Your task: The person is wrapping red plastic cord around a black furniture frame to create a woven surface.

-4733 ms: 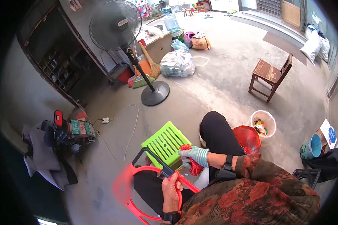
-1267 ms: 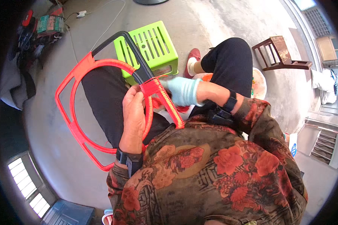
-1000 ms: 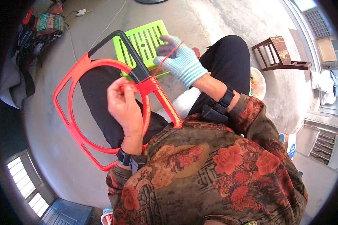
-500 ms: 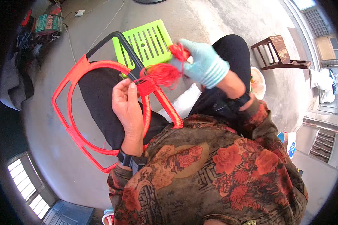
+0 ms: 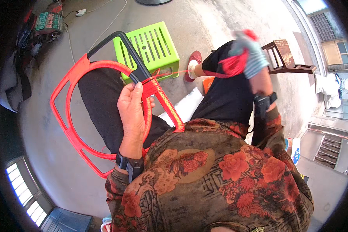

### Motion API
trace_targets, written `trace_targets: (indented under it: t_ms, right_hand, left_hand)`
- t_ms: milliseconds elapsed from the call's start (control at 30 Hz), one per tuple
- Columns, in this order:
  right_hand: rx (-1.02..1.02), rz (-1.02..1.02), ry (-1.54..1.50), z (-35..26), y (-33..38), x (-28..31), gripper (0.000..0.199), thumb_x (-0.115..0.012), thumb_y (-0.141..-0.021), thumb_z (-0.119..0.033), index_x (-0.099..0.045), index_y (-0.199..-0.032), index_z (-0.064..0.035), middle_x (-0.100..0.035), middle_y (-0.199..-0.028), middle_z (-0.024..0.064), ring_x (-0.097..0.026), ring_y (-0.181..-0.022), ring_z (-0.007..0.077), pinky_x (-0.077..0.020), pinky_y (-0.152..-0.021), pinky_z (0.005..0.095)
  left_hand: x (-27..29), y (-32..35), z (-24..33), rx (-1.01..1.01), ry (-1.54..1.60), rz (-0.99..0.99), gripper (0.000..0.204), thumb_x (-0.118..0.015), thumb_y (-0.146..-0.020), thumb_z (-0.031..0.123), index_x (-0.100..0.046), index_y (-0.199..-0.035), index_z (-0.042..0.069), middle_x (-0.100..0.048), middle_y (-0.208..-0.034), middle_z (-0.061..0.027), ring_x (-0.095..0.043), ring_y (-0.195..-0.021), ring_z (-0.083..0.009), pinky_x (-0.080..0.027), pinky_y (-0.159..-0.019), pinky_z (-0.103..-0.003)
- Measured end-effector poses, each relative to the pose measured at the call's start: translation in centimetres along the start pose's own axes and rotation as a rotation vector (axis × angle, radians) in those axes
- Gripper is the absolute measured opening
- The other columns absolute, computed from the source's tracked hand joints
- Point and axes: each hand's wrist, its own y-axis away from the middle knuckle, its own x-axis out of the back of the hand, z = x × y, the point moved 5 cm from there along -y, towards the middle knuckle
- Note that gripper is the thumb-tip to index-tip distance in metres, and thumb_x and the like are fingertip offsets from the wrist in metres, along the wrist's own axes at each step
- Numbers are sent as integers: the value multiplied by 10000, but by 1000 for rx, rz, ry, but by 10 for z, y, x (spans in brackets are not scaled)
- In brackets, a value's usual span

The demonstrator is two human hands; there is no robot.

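Observation:
A frame of bent tubing, mostly wrapped in red cord (image 5: pixel 82 69), rests across my lap, with one black stretch of tube (image 5: pixel 128 48) unwrapped. My bare left hand (image 5: pixel 132 108) grips the frame where ring and black tube meet, thumb on top. My right hand (image 5: pixel 253 58), in a light blue knitted glove, is raised over my right knee and smeared by motion. It holds a bundle of red cord (image 5: pixel 234 65). One thin strand runs taut from the wrapped joint to that bundle.
A green slotted plastic stool (image 5: pixel 170 58) stands just beyond the frame. A small dark wooden chair (image 5: pixel 286 58) is at the right. White material (image 5: pixel 187 104) lies between my legs. A white cable (image 5: pixel 104 33) crosses the floor, upper left.
My right hand has swung right and away from the frame with the cord bundle, drawing the strand out. My left hand has closed more firmly around the joint.

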Motion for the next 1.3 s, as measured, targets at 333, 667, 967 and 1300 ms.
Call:
trace_targets:
  t_ms: [333,667,967,1300]
  right_hand:
    - [-602,-504,-72,106,48,-174,332,-604,-869,-371,-596,-935,-46,-649,-823,90,-626,-688,165,-531,-602,288]
    - [-333,-279,-816,65,27,-140,309,-559,-899,-275,-487,-664,-89,-577,-765,68,-594,-751,229,-541,-622,338]
    - [-500,6,-8,89,16,-107,331,-586,-867,-370,-568,-819,-43,-563,-659,53,-600,-605,240,-521,-521,348]
    - [890,-327,1260,-3,36,-226,168,-573,-761,-124,-607,-924,-98,-638,-878,120,-628,-825,311,-494,-726,390]
  left_hand:
    - [3,-2,-2,36,52,1,165,-546,-928,187,-519,-966,29,-623,-781,-74,-605,-562,-139,-517,-479,-261]
    - [5,-2,-1,59,103,-48,147,-531,-933,191,-507,-946,46,-626,-764,-88,-607,-556,-156,-513,-474,-275]
    - [4,1,-5,120,121,-101,135,-544,-919,197,-535,-926,62,-637,-780,-81,-597,-571,-161,-493,-488,-290]
    - [2,0,7,-26,56,-13,408,-404,-961,408,-513,-1128,52,-596,-1016,-75,-582,-884,-149,-485,-704,-313]
